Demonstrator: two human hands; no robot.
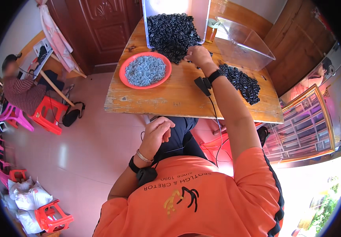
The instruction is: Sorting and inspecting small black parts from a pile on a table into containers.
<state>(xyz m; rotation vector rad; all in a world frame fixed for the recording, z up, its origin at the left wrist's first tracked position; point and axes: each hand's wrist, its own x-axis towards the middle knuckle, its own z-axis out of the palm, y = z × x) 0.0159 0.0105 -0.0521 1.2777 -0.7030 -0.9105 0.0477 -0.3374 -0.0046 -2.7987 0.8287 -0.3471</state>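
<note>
At the edge of a large heap of small black parts [173, 33], my right hand [199, 56] reaches down with its fingers drawn together. Whatever those fingers hold is too small to make out. Just off the table's near edge, above my lap, my left hand [158, 132] is curled closed, and its contents are hidden. The black heap spills out of a translucent plastic bin [205, 19] onto the wooden table. To the left of it, an orange-red plate [124, 79] carries many small silver metal pieces, perhaps screws [145, 71]. A second group of black parts [241, 83] lies beyond my right forearm.
A clear plastic box [249, 49] and a jar of amber liquid [211, 31] stand at the back right of the wooden table [170, 93]. A cable runs from my right wrist. Another person [22, 87] sits at the left near red stools [48, 114].
</note>
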